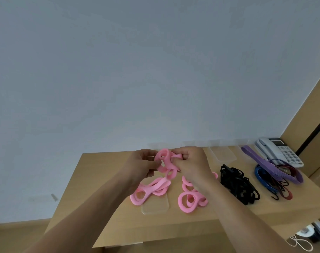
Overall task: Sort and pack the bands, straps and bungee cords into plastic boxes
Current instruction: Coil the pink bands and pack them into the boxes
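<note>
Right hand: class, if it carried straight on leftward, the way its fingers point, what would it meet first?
Probably the left hand, close opposite; both grip the same pink band, as does the right hand. Depth is uncertain.

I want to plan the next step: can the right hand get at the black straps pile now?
Probably not yet: the right hand grips the pink band with the left hand. The way to the black straps looks free.

2 hands [146, 165] | 3 pink band clusters [192, 199] | 1 black pile [237, 185] | 1 phone [281, 152]
</note>
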Demonstrator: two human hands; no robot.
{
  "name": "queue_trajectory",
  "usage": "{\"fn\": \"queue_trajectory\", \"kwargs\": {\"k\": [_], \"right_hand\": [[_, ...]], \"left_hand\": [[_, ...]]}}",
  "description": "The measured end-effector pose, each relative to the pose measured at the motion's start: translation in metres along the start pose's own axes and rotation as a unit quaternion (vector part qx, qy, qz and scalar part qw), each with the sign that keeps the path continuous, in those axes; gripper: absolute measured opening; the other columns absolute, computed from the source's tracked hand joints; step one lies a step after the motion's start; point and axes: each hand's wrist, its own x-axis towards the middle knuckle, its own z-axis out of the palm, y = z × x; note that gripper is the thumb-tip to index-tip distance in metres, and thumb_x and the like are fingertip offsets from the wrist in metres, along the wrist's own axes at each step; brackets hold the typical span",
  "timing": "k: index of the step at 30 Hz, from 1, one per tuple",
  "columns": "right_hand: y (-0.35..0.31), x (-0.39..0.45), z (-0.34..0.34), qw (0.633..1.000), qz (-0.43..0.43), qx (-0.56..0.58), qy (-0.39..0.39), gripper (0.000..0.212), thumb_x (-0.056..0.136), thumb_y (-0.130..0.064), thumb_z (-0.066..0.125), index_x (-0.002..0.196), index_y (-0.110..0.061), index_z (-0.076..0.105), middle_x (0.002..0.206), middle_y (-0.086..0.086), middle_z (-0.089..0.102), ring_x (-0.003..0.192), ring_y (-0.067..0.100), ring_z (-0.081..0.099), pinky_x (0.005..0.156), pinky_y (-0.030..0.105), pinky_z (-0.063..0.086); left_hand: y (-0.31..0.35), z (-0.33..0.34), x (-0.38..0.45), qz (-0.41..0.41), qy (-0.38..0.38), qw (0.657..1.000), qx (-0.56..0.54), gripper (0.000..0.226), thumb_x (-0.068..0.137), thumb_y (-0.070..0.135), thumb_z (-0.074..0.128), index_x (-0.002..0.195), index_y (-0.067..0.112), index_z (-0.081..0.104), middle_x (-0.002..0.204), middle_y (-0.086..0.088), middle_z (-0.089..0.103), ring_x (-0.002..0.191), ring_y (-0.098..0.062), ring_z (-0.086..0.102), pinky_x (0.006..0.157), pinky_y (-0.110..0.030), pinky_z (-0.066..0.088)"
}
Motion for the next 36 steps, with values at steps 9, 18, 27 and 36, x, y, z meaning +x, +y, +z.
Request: {"fn": "queue_trajectory", "kwargs": {"k": [9, 18, 27, 36], "right_hand": [[0.01, -0.004, 0.019, 0.968, -0.184, -0.118, 0.123, 0.021, 0.091, -0.017, 0.067, 0.075, -0.004, 0.072, 0.056, 0.007, 0.061, 0.051, 0.02, 0.055, 0.048, 0.039, 0.046], [0.007, 0.003, 0.018, 0.991, -0.117, -0.062, 0.009, 0.007, 0.088, -0.011, 0.071, 0.087, -0.011, 0.078, 0.072, 0.006, 0.072, 0.068, 0.024, 0.067, 0.057, 0.034, 0.056], [0.013, 0.012, 0.018, 0.986, 0.094, 0.098, -0.097, 0.04, 0.071, -0.023, 0.081, 0.108, -0.022, 0.065, 0.1, 0.008, 0.077, 0.09, 0.024, 0.075, 0.085, 0.049, 0.061], [0.008, 0.009, 0.043, 0.984, 0.102, 0.128, -0.07, 0.051, 0.051, -0.041, 0.091, 0.092, -0.015, 0.073, 0.085, 0.007, 0.076, 0.08, 0.024, 0.075, 0.071, 0.038, 0.06]], "left_hand": [[0.0, 0.0, 0.002, 0.002, 0.002, 1.0, -0.029, 0.026, 0.085, -0.004, 0.069, 0.108, 0.008, 0.069, 0.092, -0.01, 0.077, 0.076, -0.016, 0.068, 0.066, -0.028, 0.052], [-0.002, -0.01, 0.002, 0.003, 0.029, 0.998, -0.057, 0.019, 0.09, 0.003, 0.07, 0.109, 0.006, 0.07, 0.101, -0.017, 0.076, 0.078, -0.017, 0.067, 0.068, -0.029, 0.051], [-0.003, -0.018, -0.004, -0.025, -0.062, 0.99, -0.124, 0.021, 0.098, 0.015, 0.061, 0.112, 0.009, 0.076, 0.113, -0.017, 0.075, 0.105, -0.035, 0.072, 0.091, -0.042, 0.059], [-0.013, -0.045, -0.006, -0.083, -0.074, 0.985, -0.129, 0.052, 0.078, 0.028, 0.083, 0.117, -0.003, 0.068, 0.111, -0.023, 0.074, 0.1, -0.038, 0.073, 0.077, -0.035, 0.061]]}}
